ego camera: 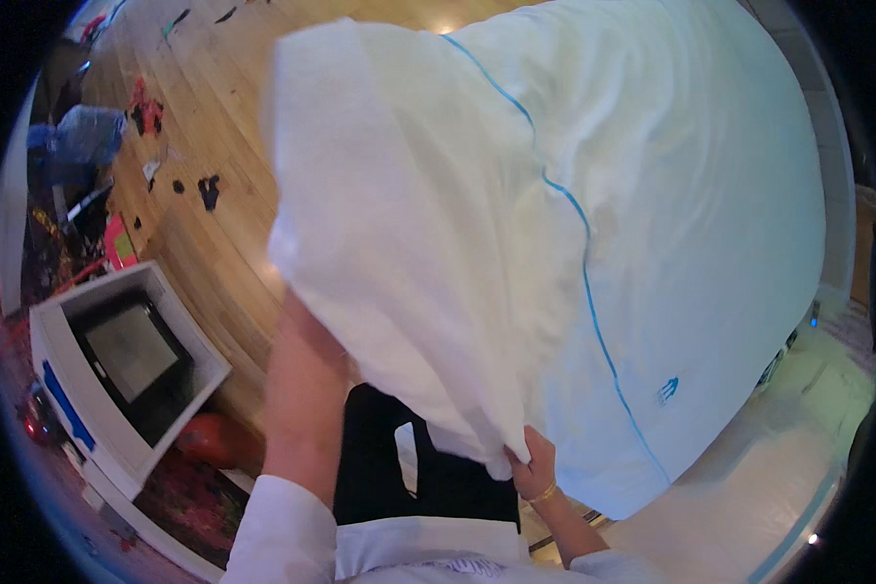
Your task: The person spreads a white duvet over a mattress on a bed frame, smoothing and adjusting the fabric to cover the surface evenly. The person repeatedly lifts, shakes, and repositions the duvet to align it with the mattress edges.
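Observation:
A large white cloth point(401, 168), like a sheet or bed cover, hangs raised before me. Its wrinkled spread reaches far to the right, with a thin blue line point(588, 270) running down it and a small blue emblem point(669, 390) near the lower right. My right hand point(536, 463), with a gold-coloured band at the wrist, pinches the cloth's near edge. On the other side, my left forearm point(303, 394) reaches up behind the lifted cloth, which hides the left hand and its grip. Below the cloth's near edge show my black trousers point(372, 460).
A white open drawer or box point(150, 281) holding a black-framed flat object point(133, 350) stands at left, beside a red rounded object point(219, 440). Dark scraps point(209, 192) and a red scrap point(146, 109) lie on the wooden floor point(241, 131). Farther left is a clear-and-blue plastic item point(91, 135).

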Demonstrator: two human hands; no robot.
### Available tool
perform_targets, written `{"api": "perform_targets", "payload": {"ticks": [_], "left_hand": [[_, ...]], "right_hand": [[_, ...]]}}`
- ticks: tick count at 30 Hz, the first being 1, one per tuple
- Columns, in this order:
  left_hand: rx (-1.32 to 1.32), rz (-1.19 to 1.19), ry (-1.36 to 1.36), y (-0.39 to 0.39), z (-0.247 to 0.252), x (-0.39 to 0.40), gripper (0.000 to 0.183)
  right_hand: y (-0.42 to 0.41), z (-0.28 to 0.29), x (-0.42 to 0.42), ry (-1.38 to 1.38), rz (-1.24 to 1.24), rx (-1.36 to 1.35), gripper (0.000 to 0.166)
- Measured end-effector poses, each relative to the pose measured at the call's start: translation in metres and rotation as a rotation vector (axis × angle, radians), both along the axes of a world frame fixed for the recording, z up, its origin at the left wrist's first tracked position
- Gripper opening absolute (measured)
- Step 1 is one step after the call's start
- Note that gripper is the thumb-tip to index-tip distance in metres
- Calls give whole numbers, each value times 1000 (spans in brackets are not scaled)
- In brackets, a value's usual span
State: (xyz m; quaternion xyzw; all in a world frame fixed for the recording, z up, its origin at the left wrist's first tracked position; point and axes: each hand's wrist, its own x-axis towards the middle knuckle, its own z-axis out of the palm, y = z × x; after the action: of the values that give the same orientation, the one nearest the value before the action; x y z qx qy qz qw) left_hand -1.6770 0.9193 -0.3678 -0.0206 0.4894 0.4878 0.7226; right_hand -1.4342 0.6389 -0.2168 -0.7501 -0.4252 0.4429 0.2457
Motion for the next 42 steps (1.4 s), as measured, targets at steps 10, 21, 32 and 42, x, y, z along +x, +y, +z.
{"api": "perform_targets", "payload": {"ticks": [10,21,32,42], "left_hand": [[44,-72,345,81,38,-118,37],[-50,-258,294,115,7,-144,36],[-12,-513,273,195,-4,-225,35],[45,-847,240,228,-34,-196,34]], "right_hand": [[112,-46,-66,-1,337,98,34],[189,-73,-196,475,84,-40,24],[251,-158,-308,350,-1164,-80,39],[234,-216,-244,1019,-2284,463,56]]}}
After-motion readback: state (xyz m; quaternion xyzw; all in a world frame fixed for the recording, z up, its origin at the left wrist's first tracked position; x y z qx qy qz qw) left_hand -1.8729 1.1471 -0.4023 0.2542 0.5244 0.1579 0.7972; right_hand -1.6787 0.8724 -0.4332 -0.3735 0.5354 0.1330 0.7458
